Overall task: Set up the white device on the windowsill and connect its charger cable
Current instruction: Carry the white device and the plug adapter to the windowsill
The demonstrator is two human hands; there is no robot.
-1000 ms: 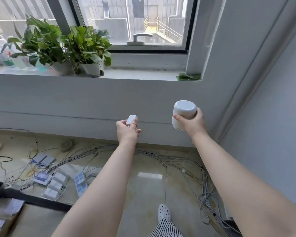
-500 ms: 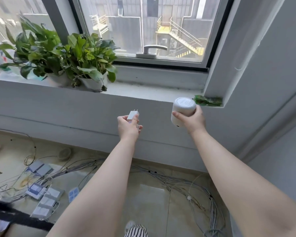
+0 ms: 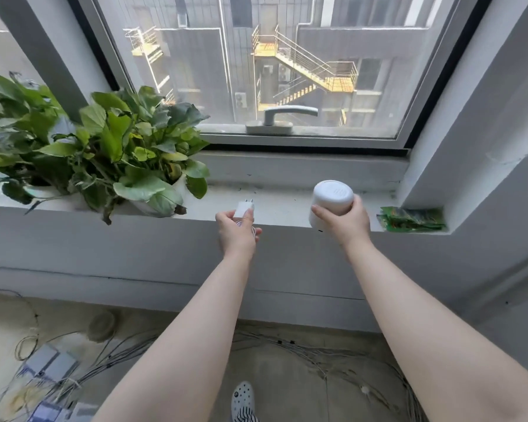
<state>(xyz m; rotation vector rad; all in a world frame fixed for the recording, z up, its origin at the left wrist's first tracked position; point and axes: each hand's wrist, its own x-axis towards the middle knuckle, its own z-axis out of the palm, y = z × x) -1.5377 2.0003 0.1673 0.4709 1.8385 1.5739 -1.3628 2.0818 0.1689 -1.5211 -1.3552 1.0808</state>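
My right hand (image 3: 346,223) grips a white cylindrical device (image 3: 331,201), holding it upright over the front edge of the windowsill (image 3: 281,204). Whether its base touches the sill I cannot tell. My left hand (image 3: 237,231) holds a white charger plug (image 3: 244,208) with its two prongs pointing up, level with the sill's front edge, left of the device. A thin white cable (image 3: 252,228) curls out between the fingers; the rest of it is hidden in my palm.
Two potted green plants (image 3: 128,153) fill the sill's left part. A flat green packet (image 3: 410,219) lies at the sill's right end by the wall. A window handle (image 3: 282,117) sits behind. Below, many loose cables (image 3: 302,350) and small boxes (image 3: 48,362) cover the floor.
Both hands have risen from below the sill to its front edge, carrying the device and the plug. The view has tilted up toward the window.
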